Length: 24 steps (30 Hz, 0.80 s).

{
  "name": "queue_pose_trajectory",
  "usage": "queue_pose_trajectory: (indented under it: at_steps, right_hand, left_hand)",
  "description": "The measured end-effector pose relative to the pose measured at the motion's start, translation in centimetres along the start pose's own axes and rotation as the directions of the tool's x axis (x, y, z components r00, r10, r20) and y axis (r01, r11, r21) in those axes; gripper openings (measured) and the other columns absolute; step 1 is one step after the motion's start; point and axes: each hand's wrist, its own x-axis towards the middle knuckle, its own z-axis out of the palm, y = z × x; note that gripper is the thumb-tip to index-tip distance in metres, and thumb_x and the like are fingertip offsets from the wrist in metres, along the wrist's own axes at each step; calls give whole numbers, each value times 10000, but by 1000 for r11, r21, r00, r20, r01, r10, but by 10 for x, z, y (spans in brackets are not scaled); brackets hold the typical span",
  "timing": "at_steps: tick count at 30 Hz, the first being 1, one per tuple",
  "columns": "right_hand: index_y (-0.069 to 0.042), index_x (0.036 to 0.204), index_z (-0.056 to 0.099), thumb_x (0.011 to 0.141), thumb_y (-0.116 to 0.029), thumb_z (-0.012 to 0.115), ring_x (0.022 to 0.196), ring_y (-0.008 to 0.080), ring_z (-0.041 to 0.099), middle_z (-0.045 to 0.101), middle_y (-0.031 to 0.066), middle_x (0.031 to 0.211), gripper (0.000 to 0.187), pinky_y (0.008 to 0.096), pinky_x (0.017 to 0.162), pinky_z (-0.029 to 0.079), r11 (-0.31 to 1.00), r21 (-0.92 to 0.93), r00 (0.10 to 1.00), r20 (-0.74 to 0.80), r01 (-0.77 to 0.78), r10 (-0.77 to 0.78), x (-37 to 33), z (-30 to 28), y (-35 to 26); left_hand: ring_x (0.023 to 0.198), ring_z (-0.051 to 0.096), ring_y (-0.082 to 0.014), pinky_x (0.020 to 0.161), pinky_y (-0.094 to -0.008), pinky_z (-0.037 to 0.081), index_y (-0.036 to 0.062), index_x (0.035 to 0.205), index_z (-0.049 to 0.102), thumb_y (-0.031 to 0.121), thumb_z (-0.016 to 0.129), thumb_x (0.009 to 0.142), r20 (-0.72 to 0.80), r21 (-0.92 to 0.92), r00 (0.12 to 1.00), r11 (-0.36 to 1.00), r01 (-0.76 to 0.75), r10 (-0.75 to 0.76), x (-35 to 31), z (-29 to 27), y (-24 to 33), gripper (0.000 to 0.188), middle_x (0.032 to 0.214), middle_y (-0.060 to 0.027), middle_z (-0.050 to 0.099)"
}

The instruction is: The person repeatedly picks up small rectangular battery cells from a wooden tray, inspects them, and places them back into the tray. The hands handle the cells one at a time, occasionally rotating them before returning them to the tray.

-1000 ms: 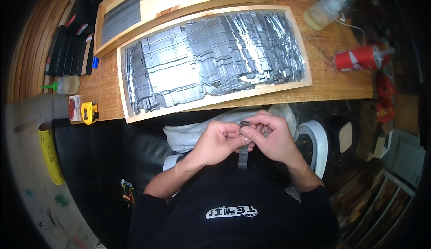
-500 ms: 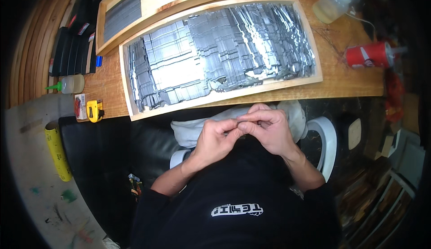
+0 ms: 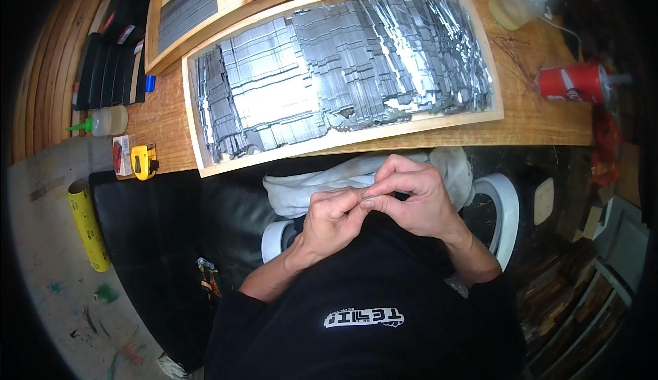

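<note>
1. Hands, 2, bare, fwd of worktop (image 3: pixel 168 126) front edge, about mid-length, over lap. L hand (image 3: pixel 336 219): fingers curled, thumb side to R. R hand (image 3: pixel 415 198): thumb + index brought together, other fingers bent. Tips of both meet; can't tell whether either grips a piece (too small/hidden).

2. Grey strips (image 3: pixel 274 71), qty. many, thin, packed in rows in wooden tray (image 3: pixel 195 116); uneven toward tray R end and along front rim. Tray askew on worktop, front-L corner at or slightly past front edge.
Risk: tray bumped, strips spilled; cause, corner position + forearm or knee contact. Loose strips could also slide out of row if tray is tipped.

3. Fingertip zone. Risk: any small pc. there could drop to lap or onto pale cloth (image 3: pixel 295 198) and be lost; cause, narrow pinch, nothing firm beneath. Thin edges, if sharp, might nick fingertips.

4. Red can (image 3: pixel 572 83), nr. worktop R edge; upright or lying, can't tell. Squeeze bottle (image 3: pixel 517 6), liquid inside, nr. back-R corner. Risk: knock-over, leak toward tray; cause, wide reach R.

5. Yellow tool (image 3: pixel 144 162), front-L corner of worktop, v. close to edge. Risk: falls if brushed by L sleeve.
</note>
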Motion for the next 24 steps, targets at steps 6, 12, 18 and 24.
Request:
queue_pose_trajectory:
  at_steps: [6, 12, 18, 24]
  right_hand:
    - [24, 1010, 791, 1032, -239, 701, 829, 123, 654, 687, 63, 959, 279, 264, 723, 532, 983, 166, 997, 13, -73, 72, 0, -1, 4]
    - [16, 1120, 678, 1018, -274, 725, 981, 122, 680, 689, 85, 1031, 311, 260, 819, 538, 981, 114, 987, 17, -160, 159, -12, -14, 5]
    - [-11, 987, 551, 903, -62, 818, 879, 163, 757, 747, 97, 895, 284, 292, 760, 574, 912, -46, 903, 125, -408, 410, -33, -13, 11]
    - [-8, 993, 565, 900, -10, 797, 829, 155, 758, 745, 97, 874, 250, 289, 736, 582, 949, -2, 949, 17, -315, 315, -40, -6, 26]
  left_hand:
    - [720, 759, -192, 665, -260, 567, -37, 1027, 774, 20, 779, 927, -55, -39, 998, 999, 27, -29, -1, 8, 6, 115, 845, -138, 782]
    - [836, 778, -181, 738, -270, 600, -56, 1031, 761, 18, 764, 948, -87, -173, 990, 981, 94, -110, -1, 6, 7, 111, 921, -124, 800]
    - [941, 764, -189, 837, -297, 621, -85, 1088, 726, 6, 713, 993, -125, -538, 955, 827, 162, -268, 6, 3, 9, 133, 989, -154, 786]
    - [948, 769, -235, 847, -328, 626, -75, 1076, 712, -12, 703, 989, -101, -482, 974, 866, 131, -203, 7, 7, 10, 107, 987, -185, 776]
